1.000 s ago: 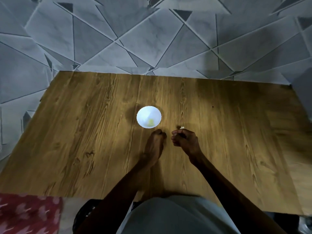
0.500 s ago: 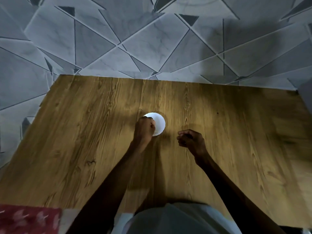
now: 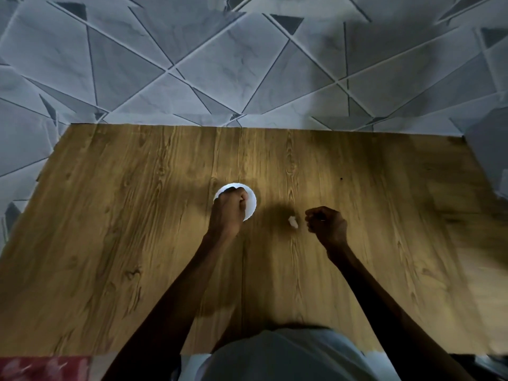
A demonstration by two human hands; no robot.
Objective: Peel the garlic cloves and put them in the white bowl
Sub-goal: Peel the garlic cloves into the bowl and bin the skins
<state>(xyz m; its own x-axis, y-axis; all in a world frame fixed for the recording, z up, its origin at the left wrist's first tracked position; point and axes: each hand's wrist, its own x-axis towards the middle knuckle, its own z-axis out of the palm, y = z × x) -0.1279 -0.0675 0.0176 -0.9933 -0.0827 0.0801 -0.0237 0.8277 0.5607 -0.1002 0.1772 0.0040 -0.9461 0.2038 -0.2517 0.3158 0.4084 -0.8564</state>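
White bowl (image 3: 251, 204) half hidden under left hand (image 3: 228, 213); pale scrap (image 3: 293, 221) nearby.

Both arms outstretched, left hand (image 3: 229, 213) and right hand (image 3: 325, 225) curled, apart

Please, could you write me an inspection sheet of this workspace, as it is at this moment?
Surface: wooden table, dimly lit.
Job's things: bowl upright, partly covered by the left hand, contents hidden; white piece lies on the table between bowl and right hand, clove or skin unclear.
Clutter: red cloth at the near left corner.
Hands: left hand curled over the bowl, hold unclear; right hand curled, nothing seen in it.
Cables: nothing seen.
Surroundings: grey patterned tiles beyond the table.
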